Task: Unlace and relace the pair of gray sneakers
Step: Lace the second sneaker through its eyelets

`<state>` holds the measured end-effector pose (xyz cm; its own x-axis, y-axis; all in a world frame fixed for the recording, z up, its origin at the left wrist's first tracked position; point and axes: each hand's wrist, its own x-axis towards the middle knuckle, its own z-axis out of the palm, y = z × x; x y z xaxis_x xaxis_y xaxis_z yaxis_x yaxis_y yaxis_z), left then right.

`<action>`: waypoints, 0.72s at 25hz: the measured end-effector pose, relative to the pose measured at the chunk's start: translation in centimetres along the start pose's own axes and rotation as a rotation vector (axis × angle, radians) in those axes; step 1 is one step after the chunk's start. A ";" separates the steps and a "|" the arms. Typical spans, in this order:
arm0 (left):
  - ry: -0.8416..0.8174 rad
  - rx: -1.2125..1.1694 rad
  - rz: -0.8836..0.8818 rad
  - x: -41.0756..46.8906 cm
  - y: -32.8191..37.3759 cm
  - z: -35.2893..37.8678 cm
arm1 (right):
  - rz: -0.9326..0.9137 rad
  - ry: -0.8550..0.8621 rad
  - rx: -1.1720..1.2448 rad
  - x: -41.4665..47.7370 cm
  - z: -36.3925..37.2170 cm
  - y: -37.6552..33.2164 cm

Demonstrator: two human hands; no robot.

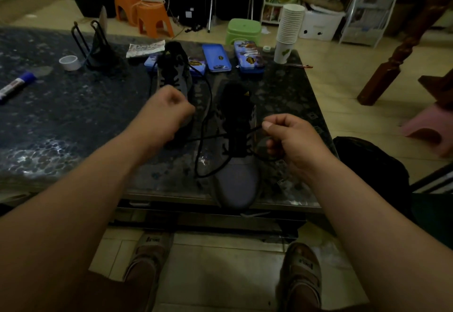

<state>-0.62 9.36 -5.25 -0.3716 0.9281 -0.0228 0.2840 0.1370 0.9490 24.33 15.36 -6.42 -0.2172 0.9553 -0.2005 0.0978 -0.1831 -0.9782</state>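
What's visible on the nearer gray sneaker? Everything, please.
The nearer sneaker sits sole-down on the dark table, toe toward the person and at the near edge. It has a gray, fabric-looking toe, a black tongue and collar, and a small yellow logo. Its black lace crosses the lower eyelets, and slack loops onto the table at its left. The right hand pinches one lace end. The left hand, fisted, seems to hold the other strand.

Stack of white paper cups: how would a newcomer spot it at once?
Find the dark speckled table. At its far right corner, beside the blue rectangular tins, stands the tall stack of white paper cups. It is the only upright white column there.
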 end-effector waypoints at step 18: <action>-0.216 0.468 0.078 -1.2 0.7 1.9 | -0.023 0.004 0.077 0.3 1.1 0.0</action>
<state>1.71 9.03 -5.17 -0.1566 0.9852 -0.0691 0.6870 0.1589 0.7090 23.22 15.41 -6.53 -0.2147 0.9604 -0.1776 0.0175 -0.1780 -0.9839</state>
